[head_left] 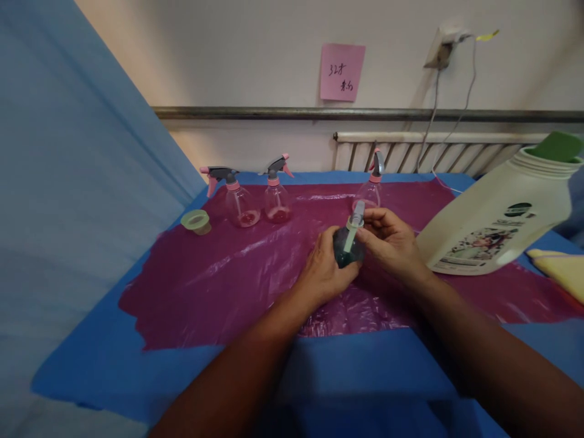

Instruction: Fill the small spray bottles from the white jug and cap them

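Observation:
My left hand [323, 267] is wrapped round the body of a small dark-green spray bottle [343, 248] with a pale collar and a grey spray head. At its neck, the thumb and fingers of my right hand [390, 238] close about the light-coloured trigger and collar. Just behind the hands stands a clear spray bottle [370, 190] with a pink collar, partly hidden. Two more clear bottles with pink and grey heads, the left bottle [241, 205] and the middle bottle [277, 201], hold a little pinkish liquid or show the sheet through them.
A pale green cup-like piece [196, 221] lies at the left. A big cream jug [495, 219] with a green piece in its mouth stands right of my hands. Purple plastic sheeting [196, 292] covers the blue table cloth [95, 359]. A yellow cloth [559, 271] lies far right.

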`<state>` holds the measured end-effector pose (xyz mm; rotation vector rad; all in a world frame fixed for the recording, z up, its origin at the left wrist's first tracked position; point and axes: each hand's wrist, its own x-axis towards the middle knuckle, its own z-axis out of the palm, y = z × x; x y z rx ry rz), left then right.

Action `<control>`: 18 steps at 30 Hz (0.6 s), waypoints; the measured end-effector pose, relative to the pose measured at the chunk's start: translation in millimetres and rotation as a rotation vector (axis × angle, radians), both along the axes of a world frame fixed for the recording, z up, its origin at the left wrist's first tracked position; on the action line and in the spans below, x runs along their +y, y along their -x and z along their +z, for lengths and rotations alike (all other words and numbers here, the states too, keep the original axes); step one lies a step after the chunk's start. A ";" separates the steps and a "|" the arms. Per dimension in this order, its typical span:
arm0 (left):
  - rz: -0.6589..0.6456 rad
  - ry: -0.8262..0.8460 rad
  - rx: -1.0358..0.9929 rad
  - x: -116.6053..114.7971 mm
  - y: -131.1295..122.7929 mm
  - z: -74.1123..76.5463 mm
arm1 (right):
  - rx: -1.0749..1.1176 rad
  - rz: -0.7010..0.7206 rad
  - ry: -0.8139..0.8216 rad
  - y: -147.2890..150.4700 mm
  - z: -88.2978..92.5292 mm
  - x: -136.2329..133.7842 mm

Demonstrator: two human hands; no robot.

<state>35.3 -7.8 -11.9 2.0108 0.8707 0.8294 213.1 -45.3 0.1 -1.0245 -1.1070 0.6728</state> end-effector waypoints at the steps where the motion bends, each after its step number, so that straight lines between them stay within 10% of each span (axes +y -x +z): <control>1: -0.007 -0.014 -0.003 0.8 0.1 -0.2 | 0.010 -0.022 -0.001 2.3 -0.3 1.0; 18: -0.066 -0.214 -0.139 10.0 0.1 -10.2 | 0.124 0.011 0.076 15.1 -1.7 20.4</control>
